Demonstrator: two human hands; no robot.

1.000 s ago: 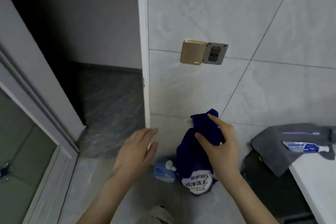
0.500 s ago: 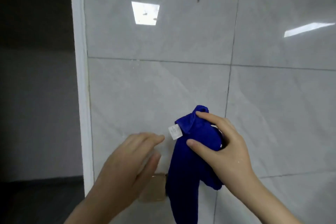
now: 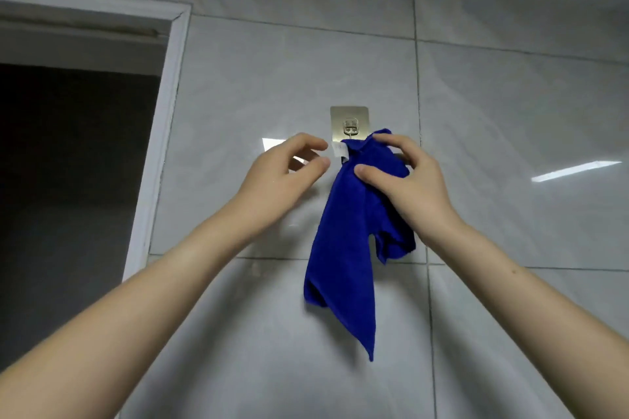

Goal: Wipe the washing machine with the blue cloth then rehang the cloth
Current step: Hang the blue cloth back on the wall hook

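Landmark: the metal wall hook (image 3: pixel 349 123), stuck on the grey tiled wall (image 3: pixel 510 112) to the right of a dark doorway (image 3: pixel 78 146).
Blue cloth: the blue cloth (image 3: pixel 347 231) is bunched at its top just below and to the right of the hook and trails down the wall beneath it. Its white tag (image 3: pixel 340 150) sits just under the hook's lower left corner.
Right hand: the right hand (image 3: pixel 405 177) grips the cloth's gathered top, thumb in front and fingers wrapped over, just below and right of the hook.
Left hand: the left hand (image 3: pixel 289 167) is half open and holds nothing, fingertips curled close to the tag, left of and below the hook.
Washing machine: not in view, so whether it is wiped cannot be checked here.
Progress: judging by the cloth raised to the hook, the wiping looks finished and the rehanging is under way.
Left to do: whether the loop has caught the hook cannot be told; the cloth seems carried by the right hand, so hooking it and letting go probably remain.
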